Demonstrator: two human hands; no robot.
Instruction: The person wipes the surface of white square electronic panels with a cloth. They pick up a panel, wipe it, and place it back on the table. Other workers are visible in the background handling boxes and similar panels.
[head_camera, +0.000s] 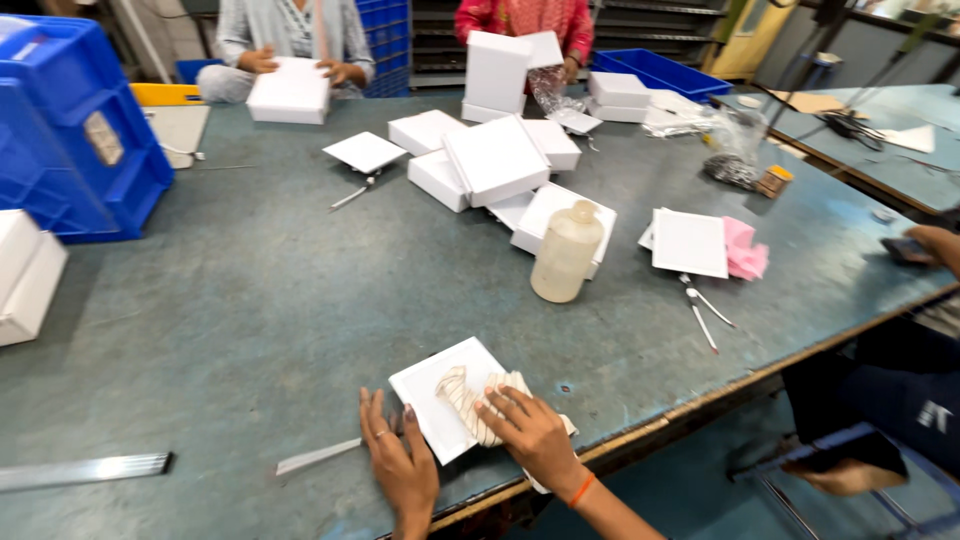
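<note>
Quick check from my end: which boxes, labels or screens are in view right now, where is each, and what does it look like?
White boxes: flat, square, piled at table centre.
White lid: square, under the right hand and its cloth; left hand beside it.
Crate label: pale rectangle on the blue crate, far left.
Plastic bottle: translucent, upright, centre.
Screens: none.

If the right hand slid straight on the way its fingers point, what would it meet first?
The right hand points up and left across the striped cloth on the white square panel. Beyond the panel's far edge the table looks bare for a long stretch, though depth is uncertain.
</note>
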